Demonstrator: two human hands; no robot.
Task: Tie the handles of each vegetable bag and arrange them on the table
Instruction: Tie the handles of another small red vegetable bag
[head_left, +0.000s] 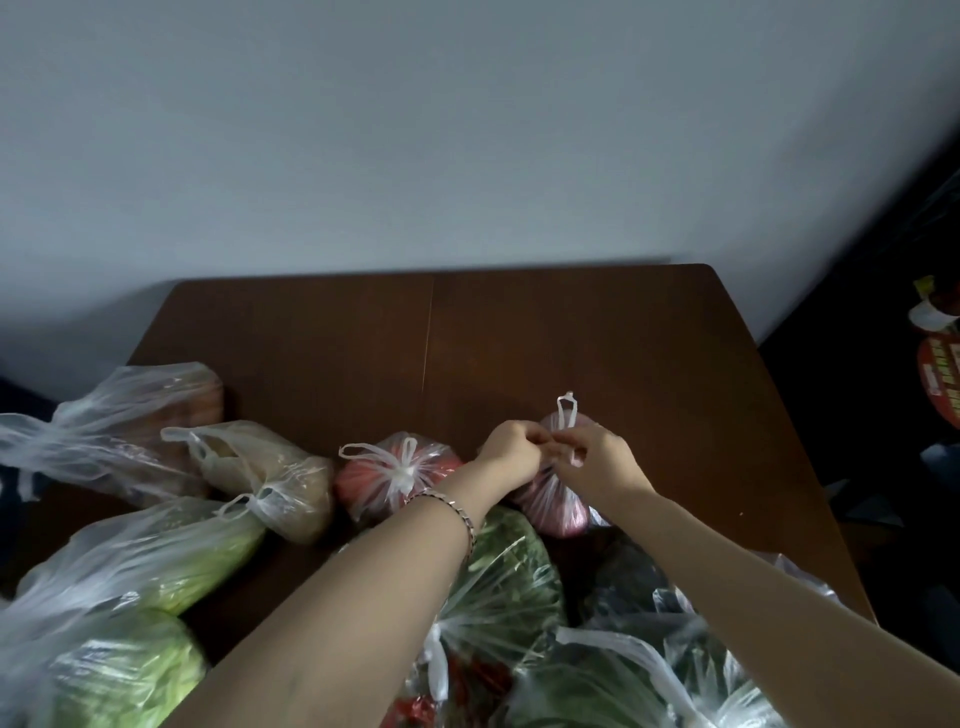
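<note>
A clear plastic bag of pink-purple vegetables (553, 506) sits mid-table. My left hand (514, 447) and my right hand (597, 457) meet just above it, both pinching its white handles (567, 410), one loop of which sticks up. To its left lies a bag of red vegetables (384, 475) with its handles in a knot. Further left is a knotted bag of pale brown vegetables (280, 478). Several more bags lie along the near edge: light green cabbage (119, 670), a long pale green vegetable (171, 556), and leafy greens (509, 577).
The brown wooden table (519, 332) stands against a pale wall, bare at its far half. A loose, open bag (119, 415) hangs over the left edge. Dark clutter with a red label (940, 379) stands off the right side. More bags of greens (675, 675) crowd the near right corner.
</note>
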